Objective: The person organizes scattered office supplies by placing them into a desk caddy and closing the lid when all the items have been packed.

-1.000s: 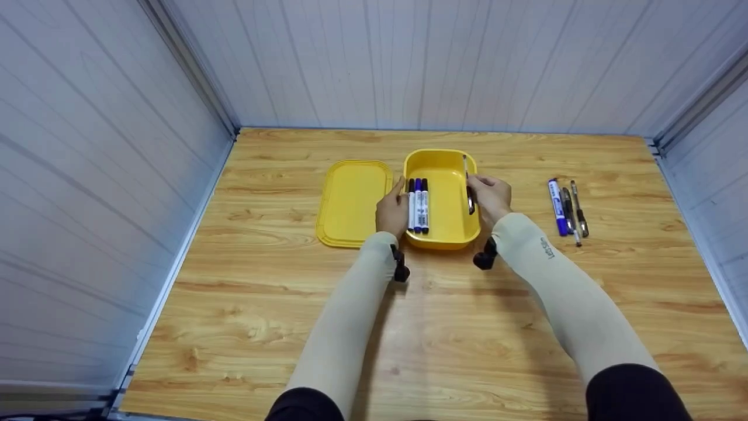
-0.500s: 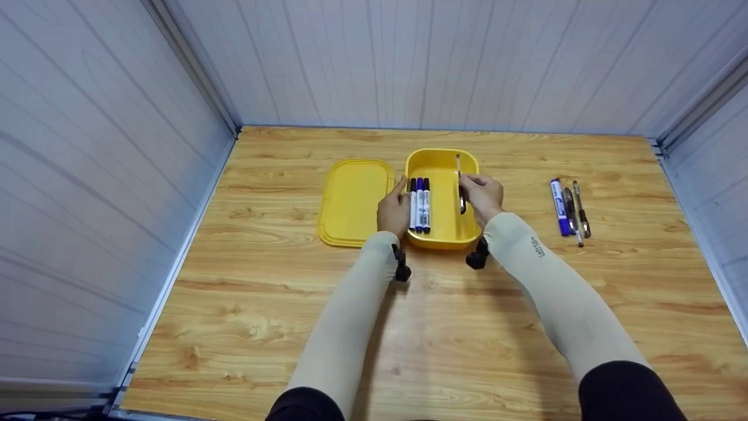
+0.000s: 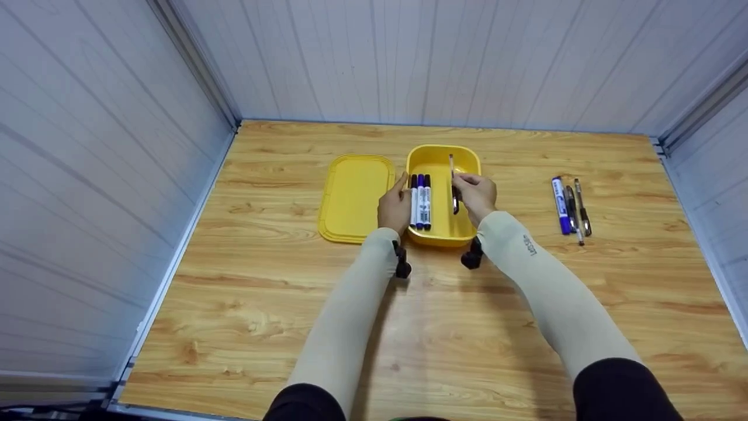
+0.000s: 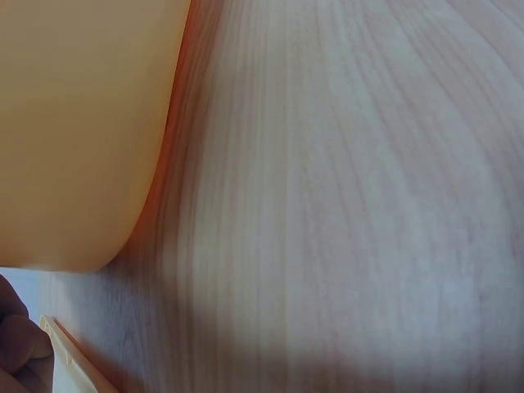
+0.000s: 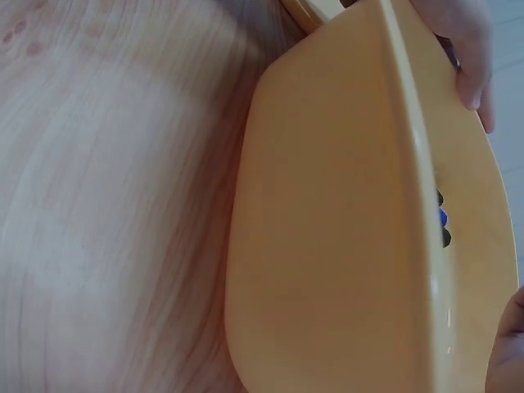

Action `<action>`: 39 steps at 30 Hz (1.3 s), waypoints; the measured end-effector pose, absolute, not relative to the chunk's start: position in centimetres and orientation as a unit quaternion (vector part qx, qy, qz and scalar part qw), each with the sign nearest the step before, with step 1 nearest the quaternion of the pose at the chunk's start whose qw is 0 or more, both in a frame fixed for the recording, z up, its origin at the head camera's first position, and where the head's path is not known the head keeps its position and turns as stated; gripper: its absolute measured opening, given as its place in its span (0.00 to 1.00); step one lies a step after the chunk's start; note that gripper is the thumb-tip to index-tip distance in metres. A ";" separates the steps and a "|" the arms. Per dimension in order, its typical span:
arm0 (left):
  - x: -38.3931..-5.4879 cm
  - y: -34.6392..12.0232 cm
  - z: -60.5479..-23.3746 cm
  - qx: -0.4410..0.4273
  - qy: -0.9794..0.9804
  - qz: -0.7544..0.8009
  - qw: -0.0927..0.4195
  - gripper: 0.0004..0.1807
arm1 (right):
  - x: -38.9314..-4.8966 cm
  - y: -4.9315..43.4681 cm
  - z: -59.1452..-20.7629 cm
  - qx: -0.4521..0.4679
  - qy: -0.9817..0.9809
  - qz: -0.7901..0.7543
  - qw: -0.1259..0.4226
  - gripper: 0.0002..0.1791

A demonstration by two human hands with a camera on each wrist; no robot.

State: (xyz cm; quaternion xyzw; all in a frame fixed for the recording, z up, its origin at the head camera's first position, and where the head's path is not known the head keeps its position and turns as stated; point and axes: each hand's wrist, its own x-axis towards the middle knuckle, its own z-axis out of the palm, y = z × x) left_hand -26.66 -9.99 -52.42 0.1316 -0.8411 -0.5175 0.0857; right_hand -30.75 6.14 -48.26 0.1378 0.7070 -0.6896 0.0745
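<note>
In the head view, my left hand (image 3: pixel 394 209) grips the left rim of an uncovered yellow plastic box (image 3: pixel 439 235), with its fingers at the wall. Three markers (image 3: pixel 420 202) lie side by side inside along that wall, two with black caps and one with a blue cap. My right hand (image 3: pixel 476 195) pinches a pen (image 3: pixel 455 200) with a clear barrel and a dark lower end, pointing away over the box's interior. The right wrist view shows the box's near wall (image 5: pixel 327 213), with the left hand's fingers (image 5: pixel 472 82) over the far rim.
The yellow lid (image 3: pixel 355 199) lies flat just left of the box. Farther right on the wooden table (image 3: pixel 234 292) are a blue-capped white marker (image 3: pixel 561 204) and several pens (image 3: pixel 582 209). Pale panels (image 3: pixel 380 64) wall in the back and sides.
My right hand has moved left with the pen, from the box's right rim to over its interior. My left hand stays at the left rim.
</note>
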 end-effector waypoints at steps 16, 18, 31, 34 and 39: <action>-26.8 -10.0 -52.2 0.137 -0.841 -0.517 0.080 0.24 | -30.6 4.9 -48.8 0.134 0.737 -0.659 0.058 0.12; -26.8 -10.0 -52.2 0.138 -0.841 -0.517 0.079 0.24 | -30.6 4.8 -48.9 0.135 0.738 -0.659 0.057 0.12; -26.5 -9.8 -52.4 0.141 -0.838 -0.523 0.071 0.24 | -30.3 4.3 -50.5 0.138 0.749 -0.644 0.078 0.13; -26.6 -9.8 -52.4 0.139 -0.836 -0.526 0.070 0.24 | -30.2 4.2 -50.7 0.132 0.747 -0.647 0.077 0.13; -26.7 -9.9 -52.2 0.142 -0.837 -0.523 0.075 0.24 | -30.3 4.0 -51.0 0.123 0.743 -0.653 0.080 0.14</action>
